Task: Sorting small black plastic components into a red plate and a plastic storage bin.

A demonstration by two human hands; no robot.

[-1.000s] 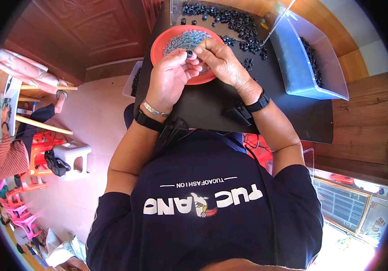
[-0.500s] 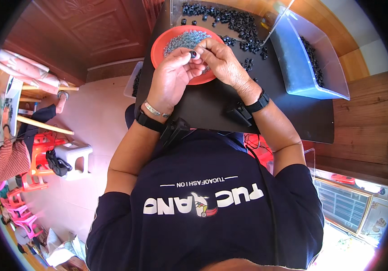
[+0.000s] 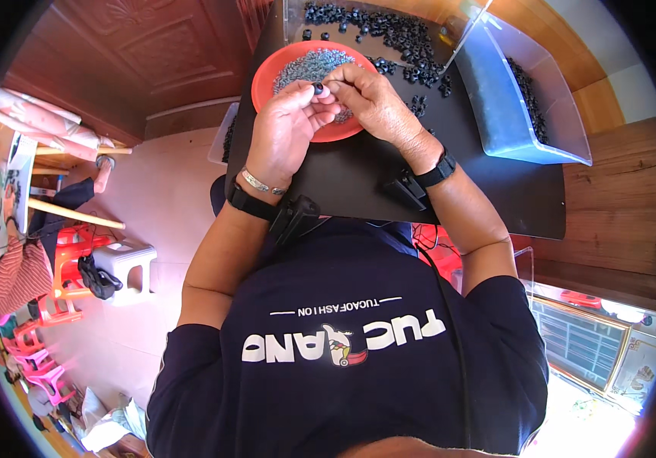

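Observation:
Over the near side of a red round basin (image 3: pixel 262 75), my two hands meet fingertip to fingertip. My left hand (image 3: pixel 286 126) pinches a small black knob-like part (image 3: pixel 317 88) between thumb and forefinger, its other fingers loosely curled. My right hand (image 3: pixel 373 103) is closed in a pinch right beside that part; whatever its fingertips hold is too small to make out. Many small silvery metal pieces (image 3: pixel 309 67), perhaps screws, lie in the basin under the hands.
More black parts (image 3: pixel 389 30) are heaped at the dark table's (image 3: pixel 343 179) far side, by a clear upright panel. On the right stands a translucent bluish bin (image 3: pixel 503 99) with similar parts. Another bin (image 3: pixel 225 137) is beside the table's left edge. Stools and a person are farther left.
Both hands have shifted slightly left, the black part with them. The black part has turned a little in my left fingers. The pinch of my right hand stays closed.

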